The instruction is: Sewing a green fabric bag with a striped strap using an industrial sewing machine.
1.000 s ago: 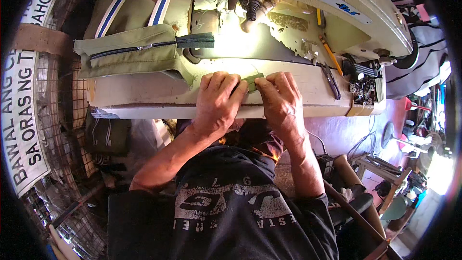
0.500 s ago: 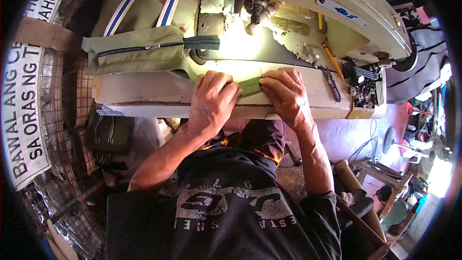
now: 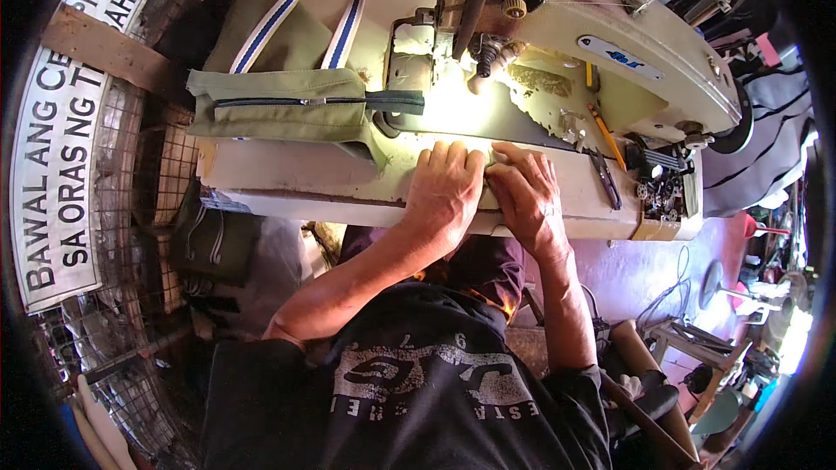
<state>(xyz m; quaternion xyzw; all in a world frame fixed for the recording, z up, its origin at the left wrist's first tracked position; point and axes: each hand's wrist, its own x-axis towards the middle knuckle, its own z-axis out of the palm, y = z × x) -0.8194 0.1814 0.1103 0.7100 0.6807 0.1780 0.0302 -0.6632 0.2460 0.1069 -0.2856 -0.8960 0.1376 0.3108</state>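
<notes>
My left hand [image 3: 446, 191] and my right hand [image 3: 528, 198] are close together at the front edge of the sewing machine table [image 3: 305, 176]. Their fingers are bent and pinched on a green fabric strip, which is now almost wholly hidden beneath them. Left of my hands lies an olive-green fabric bag [image 3: 287, 124] with a black zipper [image 3: 287, 102] along its top. A white handle strap [image 3: 287, 2] with a blue stripe loops up behind it. Just beyond my fingers stands the sewing machine [image 3: 670, 52], its lamp lighting the area under the head brightly.
To the right on the table lie dark thread snips [image 3: 604, 179], an orange pencil-like tool [image 3: 607, 135] and a box of small metal parts [image 3: 666, 183]. A wire mesh wall [image 3: 144, 244] with a white sign [image 3: 65, 191] rises on the left.
My hands have drawn together, and the green strip that showed between them is now covered. The bag and machine appear shifted right and down as the view moved.
</notes>
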